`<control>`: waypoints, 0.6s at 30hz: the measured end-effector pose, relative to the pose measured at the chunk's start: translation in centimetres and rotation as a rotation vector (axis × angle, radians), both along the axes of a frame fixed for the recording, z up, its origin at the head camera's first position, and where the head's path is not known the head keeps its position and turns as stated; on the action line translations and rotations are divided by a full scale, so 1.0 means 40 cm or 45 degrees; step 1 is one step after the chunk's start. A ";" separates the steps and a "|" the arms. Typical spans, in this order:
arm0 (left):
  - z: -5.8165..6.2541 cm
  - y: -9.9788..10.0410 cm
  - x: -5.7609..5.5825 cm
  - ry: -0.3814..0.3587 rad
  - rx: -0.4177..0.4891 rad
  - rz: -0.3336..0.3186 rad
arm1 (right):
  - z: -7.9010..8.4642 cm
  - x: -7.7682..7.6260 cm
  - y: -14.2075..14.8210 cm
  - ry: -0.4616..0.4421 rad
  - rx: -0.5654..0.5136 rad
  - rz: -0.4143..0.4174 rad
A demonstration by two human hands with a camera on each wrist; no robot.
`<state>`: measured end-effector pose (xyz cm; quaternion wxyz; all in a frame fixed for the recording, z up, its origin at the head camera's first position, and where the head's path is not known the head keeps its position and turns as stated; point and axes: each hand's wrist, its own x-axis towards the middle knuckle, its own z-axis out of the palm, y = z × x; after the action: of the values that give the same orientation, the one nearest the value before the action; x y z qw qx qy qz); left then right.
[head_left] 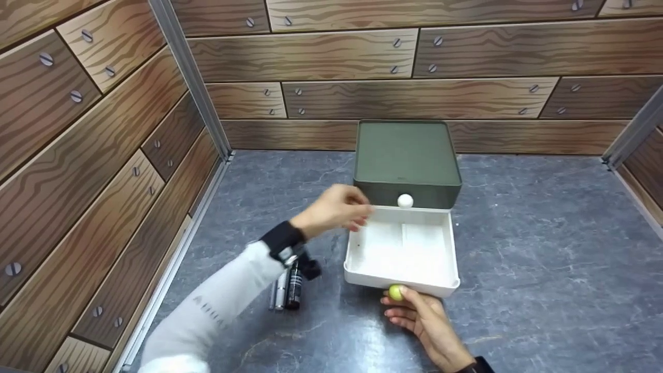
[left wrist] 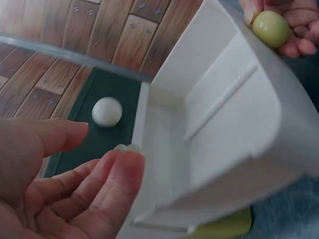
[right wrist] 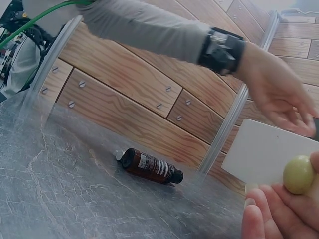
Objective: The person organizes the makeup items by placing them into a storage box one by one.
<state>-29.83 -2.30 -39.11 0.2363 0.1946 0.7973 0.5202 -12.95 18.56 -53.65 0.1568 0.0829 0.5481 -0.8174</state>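
A white drawer (head_left: 449, 248) is pulled out of a dark green box (head_left: 406, 153), and its inside with a low divider shows no items. My right hand (head_left: 432, 324) pinches the round yellow-green knob (head_left: 395, 292) on the drawer's front between thumb and fingers. Over the drawer's back left corner hovers my left hand (head_left: 336, 210), slightly blurred. In the left wrist view, its thumb and fingers (left wrist: 107, 191) are loosely bent and apart, with nothing between them. A white knob (head_left: 405, 201) sits on the box's upper front.
Left of the drawer, partly under my left forearm, lie a dark brown bottle (head_left: 294, 287) with a black cap and a silver tube (head_left: 281, 291). Wood-patterned walls (head_left: 311, 57) enclose the grey marbled surface (head_left: 538, 248). A yellow-green piece (left wrist: 227, 224) shows below the drawer.
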 end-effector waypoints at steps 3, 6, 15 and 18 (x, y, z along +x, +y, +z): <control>-0.008 -0.068 0.005 0.035 -0.041 0.048 | 0.002 0.000 0.002 -0.005 0.004 -0.008; -0.027 -0.132 0.013 0.035 -0.087 0.107 | 0.005 -0.001 0.004 -0.016 0.019 -0.023; -0.112 -0.308 0.054 -0.030 -0.185 0.358 | 0.009 -0.002 0.004 -0.021 0.031 -0.014; -0.146 -0.353 0.067 -0.037 -0.233 0.421 | 0.007 -0.002 0.001 -0.018 0.032 -0.012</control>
<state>-27.14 -16.43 -44.96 0.1757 0.0312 0.8589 0.4801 -13.01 18.59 -53.36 0.1558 0.0932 0.5569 -0.8105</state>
